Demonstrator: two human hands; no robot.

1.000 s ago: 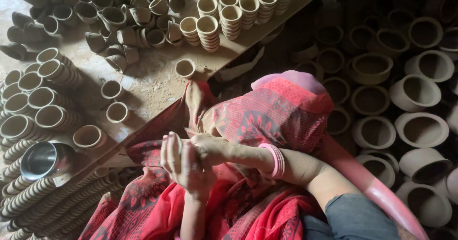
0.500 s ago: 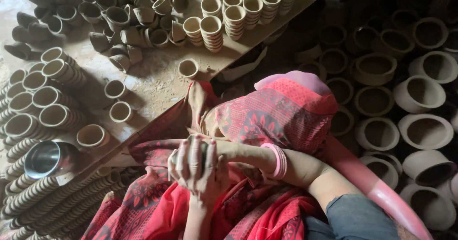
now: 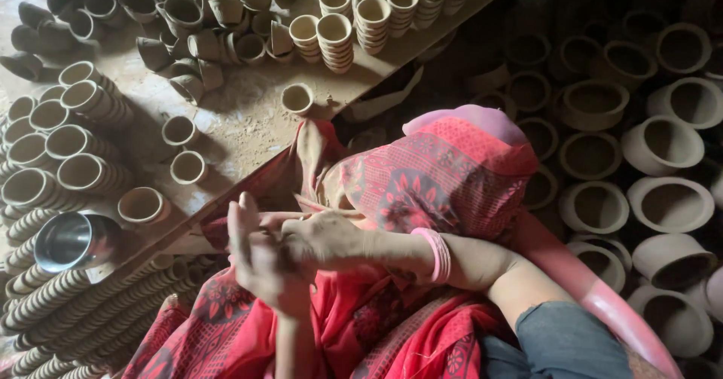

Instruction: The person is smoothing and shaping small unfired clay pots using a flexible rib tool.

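In the head view, the person's two hands met over the lap, above a red patterned cloth [image 3: 422,191] that draped the raised knee and spread down to the lower edge of the picture. The left hand [image 3: 260,262] stood upright with its fingers [image 3: 239,224] straight, close together and pointing up, its palm turned toward the other hand. The right hand [image 3: 327,237] came in from the right, a pink bangle [image 3: 439,255] on its wrist, its fingers curled loosely and pressed against the left palm and fingers. Whether anything small lay between the two hands could not be told; no object showed in either one. Both hands hovered just over the cloth, near the edge of a dusty board [image 3: 248,123]. On that board, a few single clay cups [image 3: 297,98] stood upright and apart, the nearest ones just left of the hands, while stacks of cups [image 3: 335,40] rose toward the far edge and a heap of darker cups lay tumbled at the top. Long rows of nested cups [image 3: 68,304] lay on their sides at the lower left, and a shiny steel bowl [image 3: 69,239] rested among them. To the right, larger clay pots [image 3: 663,145] stood open-mouthed in the shade, well apart from the hands, with a curved pink rim [image 3: 602,304] running beside the right arm.
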